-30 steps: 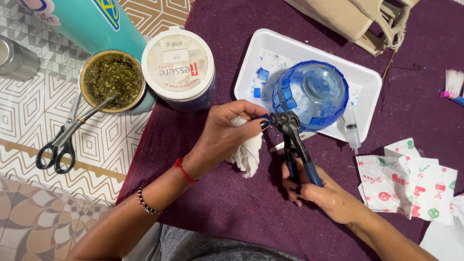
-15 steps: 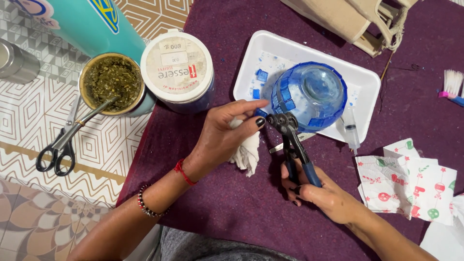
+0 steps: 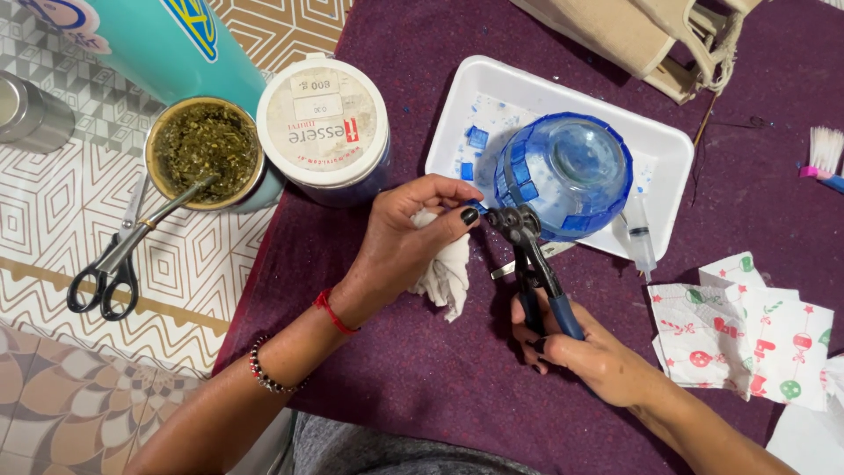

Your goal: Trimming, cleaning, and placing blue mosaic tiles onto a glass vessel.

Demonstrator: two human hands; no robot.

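Right hand (image 3: 589,356) squeezing blue-handled nippers (image 3: 532,264), left hand (image 3: 404,242) pinching small blue tile piece (image 3: 475,209) plus white rag (image 3: 447,273), at white tray's (image 3: 668,149) near edge. Uneven squeeze, tile probably shatters, shard flies or nicks fingertip. Could bump blue glass bowl (image 3: 567,171) too.

The left hand (image 3: 409,237) reaches in from lower left, forearm angled upward, fingers curled, thumb and dark-nailed forefinger pinched together at the tip. The right hand (image 3: 585,352) comes from lower right, palm down, fingers wrapped closed in a fist-like grip.
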